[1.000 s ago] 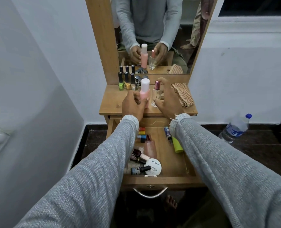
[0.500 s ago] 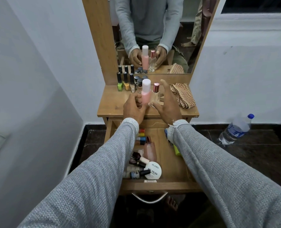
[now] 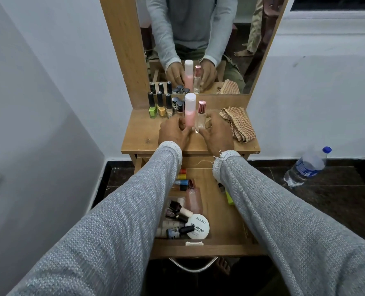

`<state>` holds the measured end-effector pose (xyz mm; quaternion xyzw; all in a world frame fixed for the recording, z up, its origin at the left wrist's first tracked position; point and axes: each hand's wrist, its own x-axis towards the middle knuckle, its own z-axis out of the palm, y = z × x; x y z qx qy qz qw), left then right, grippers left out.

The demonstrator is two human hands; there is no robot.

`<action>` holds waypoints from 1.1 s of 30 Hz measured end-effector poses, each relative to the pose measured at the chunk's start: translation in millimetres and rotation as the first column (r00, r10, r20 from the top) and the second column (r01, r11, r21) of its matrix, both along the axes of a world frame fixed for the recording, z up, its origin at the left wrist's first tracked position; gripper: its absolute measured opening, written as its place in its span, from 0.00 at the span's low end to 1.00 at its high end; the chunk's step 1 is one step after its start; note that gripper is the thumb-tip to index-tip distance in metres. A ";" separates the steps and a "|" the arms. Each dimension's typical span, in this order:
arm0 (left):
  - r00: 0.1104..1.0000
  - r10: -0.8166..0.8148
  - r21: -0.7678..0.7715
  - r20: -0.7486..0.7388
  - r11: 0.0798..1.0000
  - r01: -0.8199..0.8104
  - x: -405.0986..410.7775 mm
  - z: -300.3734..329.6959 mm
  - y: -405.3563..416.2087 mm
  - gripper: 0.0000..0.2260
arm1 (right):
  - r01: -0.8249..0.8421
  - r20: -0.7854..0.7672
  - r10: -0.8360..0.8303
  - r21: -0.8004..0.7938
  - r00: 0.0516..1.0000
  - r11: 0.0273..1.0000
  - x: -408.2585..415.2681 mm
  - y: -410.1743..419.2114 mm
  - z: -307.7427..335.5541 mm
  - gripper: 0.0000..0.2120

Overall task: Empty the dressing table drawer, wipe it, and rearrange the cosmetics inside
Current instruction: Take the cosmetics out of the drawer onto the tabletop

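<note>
Standing upright on the dressing table top [image 3: 138,135], the pink bottle [image 3: 190,113] was pinched near its base by the left hand [image 3: 173,133]. The right hand [image 3: 216,133] lay with relaxed fingers beside the clear perfume bottle [image 3: 201,116]; whether it touched the glass could not be told. The open drawer [image 3: 215,210] below held cosmetics.

Dim, soft indoor light falls evenly with only faint shadows, the white walls [image 3: 38,86] read grey-blue, wide-angle distortion bends the frame edges, and the water bottle [image 3: 305,167] at right looks slightly smeared.
</note>
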<state>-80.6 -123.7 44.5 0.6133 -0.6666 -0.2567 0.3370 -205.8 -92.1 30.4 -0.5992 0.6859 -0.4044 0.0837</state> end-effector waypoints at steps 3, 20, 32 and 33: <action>1.000 0.022 0.025 0.010 0.999 -0.022 -7.3 1.3 -11.3 0.11 | 0.004 -0.020 -0.004 0.008 1.000 1.000 -3.0 -8.9 5.8 0.17; 0.991 0.101 0.018 0.087 0.994 -0.103 -25.3 0.7 -39.8 0.07 | 0.073 0.017 -0.074 0.094 0.997 0.993 -8.0 -50.5 2.9 0.16; 0.992 0.091 0.008 0.090 0.996 -0.092 -24.6 -4.2 -41.6 0.07 | 0.105 0.009 -0.106 0.094 0.994 0.990 -7.6 -55.5 -2.3 0.16; 0.993 0.083 0.014 0.086 0.996 -0.085 -24.1 -4.1 -41.5 0.07 | 0.100 0.007 -0.101 0.095 0.995 0.990 -7.9 -54.4 -2.4 0.16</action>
